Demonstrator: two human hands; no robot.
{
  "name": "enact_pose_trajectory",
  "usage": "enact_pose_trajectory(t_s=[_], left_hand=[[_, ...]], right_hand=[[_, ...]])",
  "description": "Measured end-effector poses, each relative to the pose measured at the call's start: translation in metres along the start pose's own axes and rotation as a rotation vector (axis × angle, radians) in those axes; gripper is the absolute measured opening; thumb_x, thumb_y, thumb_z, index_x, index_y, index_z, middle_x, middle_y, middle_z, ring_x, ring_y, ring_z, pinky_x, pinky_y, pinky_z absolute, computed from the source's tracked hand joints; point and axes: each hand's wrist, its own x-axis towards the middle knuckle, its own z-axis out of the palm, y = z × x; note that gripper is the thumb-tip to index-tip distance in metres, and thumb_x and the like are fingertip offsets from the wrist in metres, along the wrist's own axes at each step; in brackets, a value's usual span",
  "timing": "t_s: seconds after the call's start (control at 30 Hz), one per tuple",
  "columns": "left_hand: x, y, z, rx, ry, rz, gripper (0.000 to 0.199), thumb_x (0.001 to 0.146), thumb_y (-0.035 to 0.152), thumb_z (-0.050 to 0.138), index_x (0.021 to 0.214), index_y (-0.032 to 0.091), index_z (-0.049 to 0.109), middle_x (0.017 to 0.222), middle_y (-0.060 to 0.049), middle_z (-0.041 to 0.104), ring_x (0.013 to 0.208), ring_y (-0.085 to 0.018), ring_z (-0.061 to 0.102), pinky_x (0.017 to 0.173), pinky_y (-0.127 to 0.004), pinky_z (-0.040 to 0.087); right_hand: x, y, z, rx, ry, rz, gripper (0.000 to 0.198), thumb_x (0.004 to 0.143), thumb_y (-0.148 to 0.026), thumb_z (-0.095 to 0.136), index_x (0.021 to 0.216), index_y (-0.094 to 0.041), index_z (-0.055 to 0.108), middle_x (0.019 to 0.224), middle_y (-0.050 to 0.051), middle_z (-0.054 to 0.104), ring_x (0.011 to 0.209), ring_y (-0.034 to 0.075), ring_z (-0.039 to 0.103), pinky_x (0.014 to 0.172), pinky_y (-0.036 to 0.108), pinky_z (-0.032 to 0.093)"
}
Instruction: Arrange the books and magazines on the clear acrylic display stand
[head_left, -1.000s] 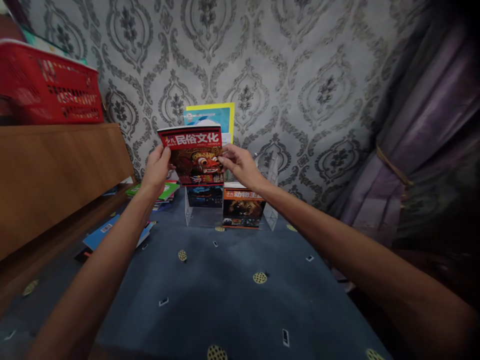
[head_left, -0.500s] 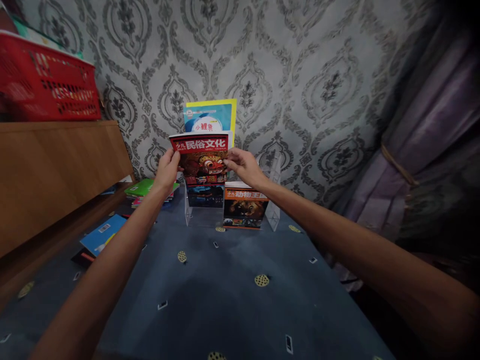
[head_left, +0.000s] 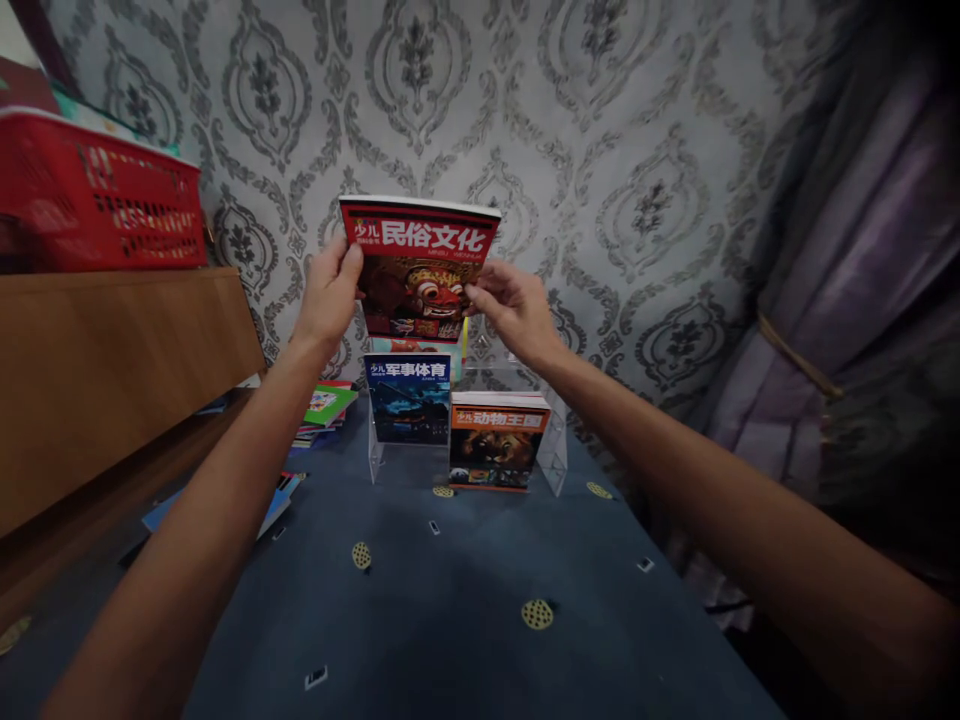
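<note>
Between my two hands is a red-and-black book [head_left: 420, 265] with a mask on its cover, tilted and raised above a clear acrylic stand [head_left: 553, 460]. My left hand [head_left: 330, 295] grips its left edge, thumb in front. The fingers of my right hand [head_left: 517, 308] pinch its right edge. Below it, a dark blue book [head_left: 409, 405] stands on the rack's left side. An orange-topped book [head_left: 499, 445] with a lion cover leans in the lower right part. Part of a blue and yellow book [head_left: 457, 357] shows behind the red one, mostly hidden.
Left of the stand lies a stack of thin books [head_left: 330, 405], a green one on top. A blue book [head_left: 277, 508] is partly behind my left forearm. A red basket [head_left: 105, 190] sits on a wooden cabinet [head_left: 127, 370]. A purple curtain [head_left: 847, 290] hangs at the right.
Both hands have lifted the red book upward, tilting it. The dark blue book's cover beneath is now uncovered, while the blue and yellow book behind is mostly covered. The view has shifted slightly.
</note>
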Motion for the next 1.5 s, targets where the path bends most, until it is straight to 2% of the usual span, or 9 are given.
enact_pose_trajectory(t_s=[0.13,0.27,0.43,0.53,0.77,0.93,1.07,1.27,1.5], left_hand=[[-0.006,-0.021,0.012,-0.019,-0.038,-0.103,0.045,0.094,0.057,0.054,0.12,0.021,0.064,0.107,-0.006,0.067,0.097,-0.02,0.063,0.076,-0.029,0.054],[-0.015,-0.039,0.015,-0.064,-0.053,-0.243,0.035,0.093,0.047,0.055,0.112,0.019,0.067,0.095,-0.005,0.069,0.079,-0.016,0.061,0.061,-0.022,0.05],[-0.017,-0.05,0.012,-0.055,-0.078,-0.439,0.025,0.092,0.036,0.056,0.101,0.017,0.068,0.081,-0.002,0.066,0.06,-0.011,0.053,0.053,-0.02,0.043],[-0.021,-0.053,0.012,-0.058,-0.114,-0.507,0.025,0.091,0.034,0.055,0.106,0.018,0.066,0.08,-0.001,0.066,0.055,-0.009,0.05,0.051,-0.019,0.039],[-0.034,-0.067,0.01,-0.109,-0.164,-0.545,0.032,0.086,0.038,0.06,0.112,0.02,0.066,0.089,-0.003,0.069,0.057,-0.011,0.052,0.056,-0.024,0.042],[-0.046,-0.081,0.005,-0.138,-0.225,-0.589,0.037,0.082,0.041,0.064,0.113,0.02,0.067,0.094,-0.005,0.072,0.064,-0.014,0.059,0.061,-0.027,0.047],[-0.061,-0.091,0.002,-0.193,-0.25,-0.572,0.04,0.08,0.042,0.066,0.111,0.017,0.068,0.095,-0.005,0.074,0.077,-0.018,0.065,0.07,-0.03,0.052],[-0.083,-0.101,-0.004,-0.205,-0.344,-0.652,0.046,0.074,0.048,0.074,0.108,0.018,0.069,0.091,-0.004,0.074,0.077,-0.019,0.065,0.07,-0.029,0.049],[-0.096,-0.099,-0.018,-0.099,-0.384,-0.637,0.042,0.07,0.051,0.072,0.1,0.022,0.072,0.094,-0.003,0.075,0.084,-0.019,0.064,0.071,-0.028,0.046]], right_hand=[[-0.008,0.018,0.001,0.03,-0.01,0.042,0.041,0.084,-0.062,0.067,0.102,-0.025,0.064,0.091,0.004,0.07,0.082,0.022,0.067,0.074,0.038,0.061],[-0.017,0.03,0.002,0.03,-0.067,0.145,0.041,0.083,-0.061,0.067,0.098,-0.024,0.063,0.087,0.004,0.07,0.081,0.023,0.067,0.072,0.039,0.06],[-0.018,0.045,0.003,-0.002,-0.12,0.229,0.026,0.087,-0.048,0.068,0.091,-0.023,0.061,0.078,0.003,0.067,0.068,0.02,0.064,0.064,0.036,0.06],[-0.021,0.055,0.005,0.024,-0.141,0.266,0.021,0.088,-0.042,0.067,0.088,-0.022,0.06,0.074,0.002,0.064,0.064,0.018,0.062,0.061,0.035,0.059],[-0.031,0.064,0.008,0.113,-0.187,0.369,0.021,0.085,-0.038,0.072,0.084,-0.022,0.059,0.076,0.001,0.065,0.065,0.017,0.063,0.07,0.04,0.061],[-0.035,0.069,0.01,0.229,-0.267,0.558,0.017,0.083,-0.025,0.075,0.079,-0.02,0.059,0.077,0.002,0.069,0.072,0.017,0.068,0.077,0.037,0.062],[-0.037,0.076,0.014,0.285,-0.371,0.667,0.015,0.078,-0.023,0.079,0.081,-0.019,0.064,0.079,0.002,0.073,0.074,0.016,0.07,0.077,0.034,0.062],[-0.045,0.084,0.022,0.337,-0.579,0.69,0.018,0.067,-0.018,0.081,0.082,-0.019,0.072,0.084,0.0,0.076,0.08,0.017,0.069,0.079,0.032,0.059],[-0.049,0.07,0.021,0.318,-0.636,0.736,0.018,0.068,-0.013,0.078,0.084,-0.019,0.073,0.079,0.001,0.075,0.076,0.019,0.069,0.076,0.034,0.058]])
